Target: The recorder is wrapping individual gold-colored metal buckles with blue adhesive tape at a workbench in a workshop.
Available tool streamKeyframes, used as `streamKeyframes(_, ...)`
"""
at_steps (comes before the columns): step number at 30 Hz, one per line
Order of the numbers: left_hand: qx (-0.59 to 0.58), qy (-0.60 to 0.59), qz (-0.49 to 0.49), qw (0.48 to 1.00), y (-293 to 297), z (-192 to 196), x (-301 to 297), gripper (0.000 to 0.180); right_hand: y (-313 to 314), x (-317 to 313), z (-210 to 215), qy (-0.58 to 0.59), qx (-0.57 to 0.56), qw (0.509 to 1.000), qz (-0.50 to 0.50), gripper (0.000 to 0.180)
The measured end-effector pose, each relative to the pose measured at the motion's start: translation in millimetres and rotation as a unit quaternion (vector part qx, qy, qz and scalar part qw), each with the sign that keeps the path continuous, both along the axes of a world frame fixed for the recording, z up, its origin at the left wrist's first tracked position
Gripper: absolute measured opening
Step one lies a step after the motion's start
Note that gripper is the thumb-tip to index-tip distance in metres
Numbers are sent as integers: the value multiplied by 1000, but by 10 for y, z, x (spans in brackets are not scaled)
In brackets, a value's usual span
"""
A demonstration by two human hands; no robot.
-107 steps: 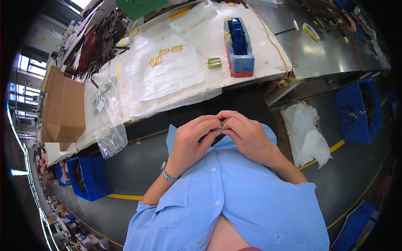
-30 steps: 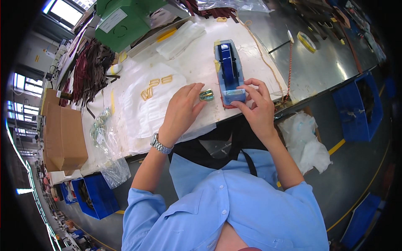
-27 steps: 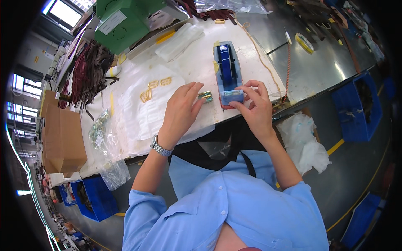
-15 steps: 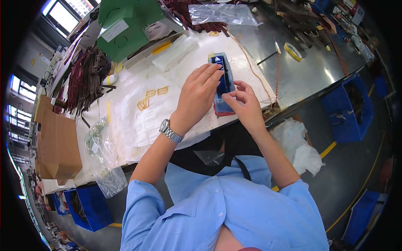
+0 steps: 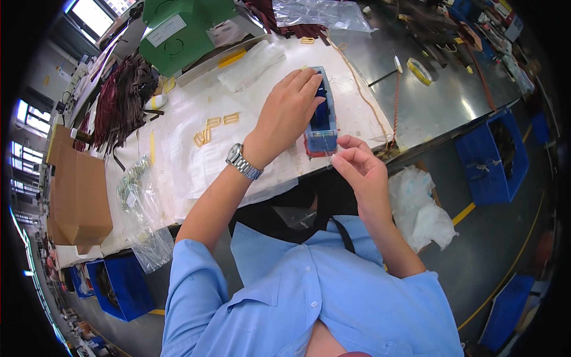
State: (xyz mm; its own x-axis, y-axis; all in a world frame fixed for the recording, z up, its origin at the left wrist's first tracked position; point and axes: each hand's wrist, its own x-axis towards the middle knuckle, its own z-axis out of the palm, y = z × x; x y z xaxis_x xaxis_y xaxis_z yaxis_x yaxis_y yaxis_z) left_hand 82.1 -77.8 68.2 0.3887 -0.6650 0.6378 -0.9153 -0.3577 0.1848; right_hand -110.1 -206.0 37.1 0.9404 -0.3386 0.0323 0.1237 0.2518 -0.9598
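Note:
A blue tape dispenser with a red base stands at the table's near edge, its length pointing away from me. My left hand lies over its far part and left side, fingers pressed together and holding it. Much of the inside of the dispenser is covered by that hand. Just off the dispenser's near end, my right hand pinches a short strip of clear tape between thumb and forefinger. How long the strip is cannot be made out well.
Several gold metal buckles lie on the white table covering to the left. Beyond them stand a green box and dark strap bundles. A cardboard box is at far left; a yellow tape roll lies right.
My right hand has moved toward me, off the dispenser's side, with clear tape now between its fingertips. My left hand has shifted slightly away from me along the dispenser.

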Motion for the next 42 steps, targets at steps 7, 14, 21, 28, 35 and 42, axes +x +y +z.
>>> streamKeyframes(7,14,-6,16,1000,-51,-21,60,46,164,-800,-144,100,73,987,106,8)
streamKeyframes(14,0,-14,30,999,-69,-120,79,44,100,-804,-802,165,-18,979,118,8)
streamKeyframes(21,-105,363,84,922,617,-214,-949,17,165,-742,-815,124,-44,988,79,6)
streamKeyframes(28,-91,710,30,697,844,-661,-1808,19,211,-768,-667,96,-50,989,101,7)
streamKeyframes(35,-110,722,4,683,837,-744,-1974,16,245,-830,-593,99,-42,992,71,6)
streamKeyframes(42,-149,748,-21,647,822,-736,-1968,16,163,-826,-662,109,79,984,117,11)
